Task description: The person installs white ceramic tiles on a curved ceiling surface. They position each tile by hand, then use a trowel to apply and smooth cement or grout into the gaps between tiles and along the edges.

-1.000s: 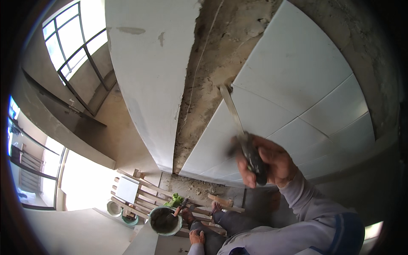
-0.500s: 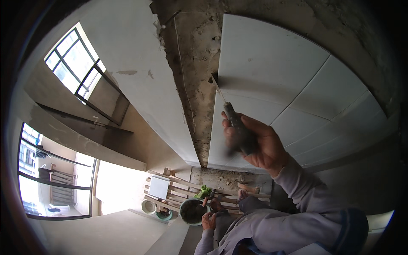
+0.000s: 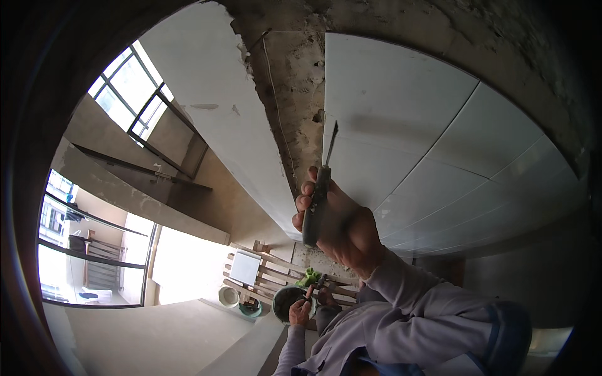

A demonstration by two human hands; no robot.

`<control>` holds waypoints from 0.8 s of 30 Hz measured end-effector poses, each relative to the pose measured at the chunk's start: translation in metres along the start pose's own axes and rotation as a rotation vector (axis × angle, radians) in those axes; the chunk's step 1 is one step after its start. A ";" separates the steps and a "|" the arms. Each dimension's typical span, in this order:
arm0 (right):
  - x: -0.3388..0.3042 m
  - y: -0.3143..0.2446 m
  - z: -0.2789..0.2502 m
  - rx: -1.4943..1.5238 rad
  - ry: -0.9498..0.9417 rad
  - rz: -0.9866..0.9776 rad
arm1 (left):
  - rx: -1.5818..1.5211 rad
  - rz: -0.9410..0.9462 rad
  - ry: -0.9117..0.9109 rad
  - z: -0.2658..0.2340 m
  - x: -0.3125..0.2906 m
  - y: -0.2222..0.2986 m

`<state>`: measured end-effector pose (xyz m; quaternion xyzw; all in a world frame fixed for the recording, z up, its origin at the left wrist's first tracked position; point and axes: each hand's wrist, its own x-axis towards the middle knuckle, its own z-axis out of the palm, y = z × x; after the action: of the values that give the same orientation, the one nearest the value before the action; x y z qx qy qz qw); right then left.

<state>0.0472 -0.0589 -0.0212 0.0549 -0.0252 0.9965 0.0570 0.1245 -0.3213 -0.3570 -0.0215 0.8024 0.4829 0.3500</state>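
Observation:
My right hand (image 3: 342, 219) is wrapped around the dark, speckled handle of a hand tool (image 3: 318, 203). Its thin metal shank points upward and ends in a small dark tip, in front of the white wall tiles (image 3: 382, 169) near their left edge. Whether it is a narrow trowel seen edge-on or another tool, I cannot tell. Low in the view, my left hand (image 3: 300, 310) is at the rim of a round bucket (image 3: 279, 304) with dark contents. Its fingers look curled, close to an orange-brown stick-like piece (image 3: 310, 291); what they hold is not clear.
A strip of rough bare wall (image 3: 295, 94) separates the tiles from a pale panel (image 3: 207, 81). Below are wooden slats (image 3: 266, 277), a loose white tile (image 3: 244, 267), a green cloth (image 3: 310, 276) and two smaller tubs (image 3: 229, 296). Window frames (image 3: 135, 88) stand to the left.
My right hand has moved left and slightly down with the tool, whose tip has left the rough strip at the tile edge. My left hand has moved up onto the bucket rim. The view has shifted.

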 end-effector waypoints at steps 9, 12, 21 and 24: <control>0.024 -0.016 -0.015 -0.172 0.001 0.059 | 0.029 0.000 0.047 -0.004 0.018 -0.039; 0.028 -0.022 -0.016 -0.166 0.048 0.061 | 0.042 0.037 -0.024 -0.003 0.021 -0.030; 0.011 -0.036 -0.006 -0.001 0.121 -0.060 | -0.008 0.070 -0.044 -0.007 0.025 -0.031; 0.008 -0.037 -0.001 0.017 0.155 -0.080 | 0.055 0.098 -0.033 -0.014 0.025 -0.034</control>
<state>0.0438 -0.0214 -0.0195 -0.0208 -0.0102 0.9949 0.0980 0.1109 -0.3430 -0.3928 0.0355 0.8095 0.4778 0.3395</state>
